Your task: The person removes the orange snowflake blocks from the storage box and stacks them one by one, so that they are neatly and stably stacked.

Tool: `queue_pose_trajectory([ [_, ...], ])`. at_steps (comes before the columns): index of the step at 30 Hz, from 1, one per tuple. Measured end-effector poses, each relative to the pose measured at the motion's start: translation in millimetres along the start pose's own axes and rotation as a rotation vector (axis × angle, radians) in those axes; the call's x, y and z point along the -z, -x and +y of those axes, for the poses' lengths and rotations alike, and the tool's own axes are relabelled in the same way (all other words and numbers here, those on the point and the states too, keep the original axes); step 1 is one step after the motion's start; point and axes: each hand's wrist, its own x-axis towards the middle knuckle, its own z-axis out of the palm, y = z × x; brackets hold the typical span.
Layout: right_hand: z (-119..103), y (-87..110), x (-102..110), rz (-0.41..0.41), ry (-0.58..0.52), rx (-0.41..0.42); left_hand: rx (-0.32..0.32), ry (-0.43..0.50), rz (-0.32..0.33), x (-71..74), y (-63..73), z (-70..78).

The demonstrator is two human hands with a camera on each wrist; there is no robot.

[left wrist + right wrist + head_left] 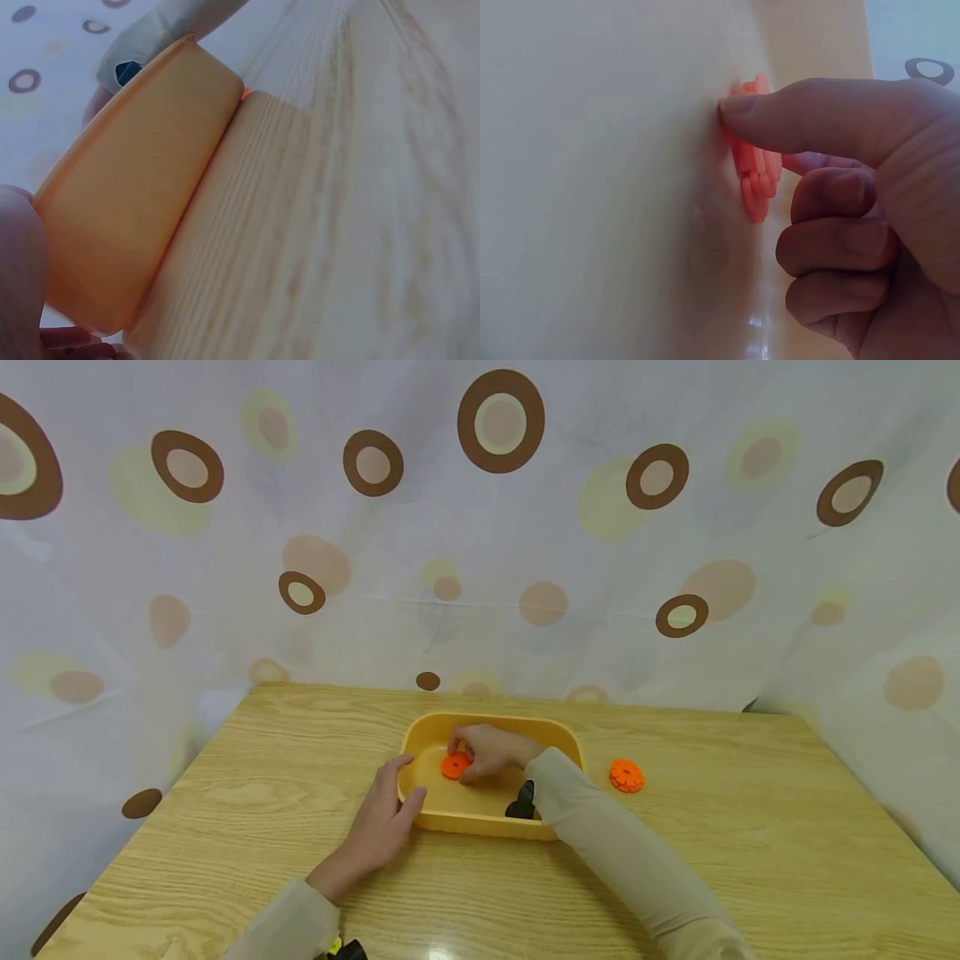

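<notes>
A yellow plastic bin (487, 825) sits on the table. My left hand (382, 818) holds its left end, thumb at the near corner and fingers at the far one; in the left wrist view the thumb lies against the bin's wall (150, 172). My right hand (491, 750) reaches inside the bin and pinches a small stack of orange notched, flower-shaped discs (454, 766) between thumb and index finger. In the right wrist view, the layered orange discs (757, 169) stand close against the bin's floor, the other fingers curled beside them.
Another orange notched piece (627, 775) lies on the wooden table (750, 827) to the right of the bin. A black wrist device (523, 803) shows by the right sleeve. A patterned curtain (480, 543) hangs behind the table's back edge.
</notes>
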Motion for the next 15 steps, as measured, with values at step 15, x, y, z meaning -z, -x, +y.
queue_pose_trajectory([
  [15, 0.2, 0.2, 0.4, -0.006, -0.005, 0.02, 0.018, 0.0, -0.004, -0.6, -0.6, -1.5],
])
